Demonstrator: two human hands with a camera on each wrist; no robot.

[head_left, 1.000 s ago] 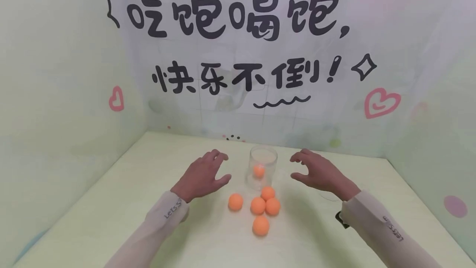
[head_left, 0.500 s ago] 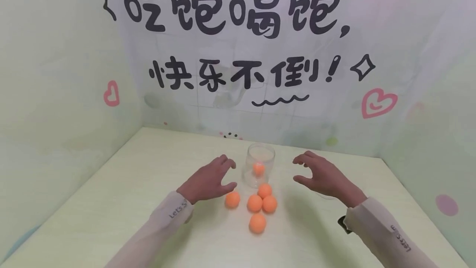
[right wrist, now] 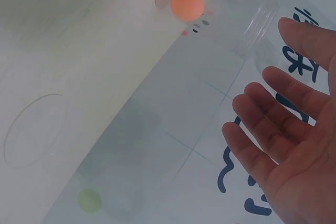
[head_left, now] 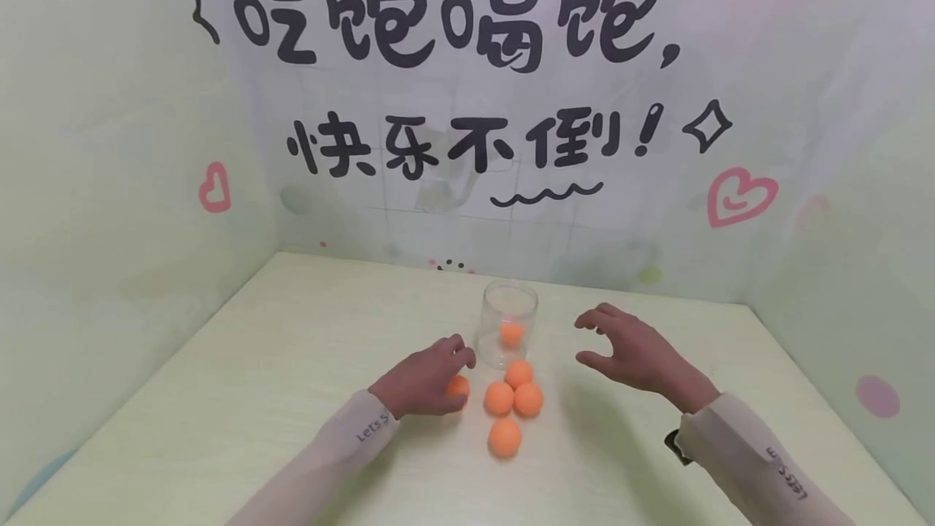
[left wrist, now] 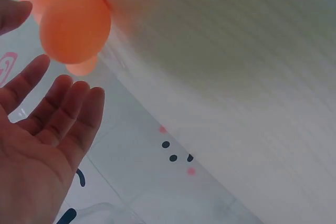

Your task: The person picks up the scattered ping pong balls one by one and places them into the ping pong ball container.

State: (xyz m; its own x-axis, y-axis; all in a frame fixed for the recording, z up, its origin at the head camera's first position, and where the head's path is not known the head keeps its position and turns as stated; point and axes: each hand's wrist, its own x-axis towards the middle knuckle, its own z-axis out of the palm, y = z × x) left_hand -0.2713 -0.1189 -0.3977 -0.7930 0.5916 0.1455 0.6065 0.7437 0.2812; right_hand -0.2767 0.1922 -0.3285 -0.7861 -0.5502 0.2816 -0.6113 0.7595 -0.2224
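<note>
My left hand (head_left: 424, 380) reaches over an orange ping-pong ball (head_left: 458, 390), partly hiding it. In the left wrist view the fingers (left wrist: 79, 114) are spread and slightly bent just by this ball (left wrist: 76, 27), with no firm hold to be seen. A clear cylindrical jar (head_left: 509, 299) stands upright behind, with one orange ball (head_left: 511, 334) inside. In front of it three balls cluster together, one of them at the right (head_left: 528, 399), and another ball (head_left: 505, 437) lies nearer. To the jar's right, my right hand (head_left: 631, 351) hovers with bent, parted fingers and holds nothing.
A thin clear round disc (right wrist: 35, 131) lies flat on the pale table (head_left: 241, 372), right of the jar. The printed back wall (head_left: 351, 226) rises close behind the jar, and side walls close in the table left and right.
My left hand has come down and toward the right, from above the leftmost ball to right around it. The right hand has stayed nearly in place. The head view has shifted slightly.
</note>
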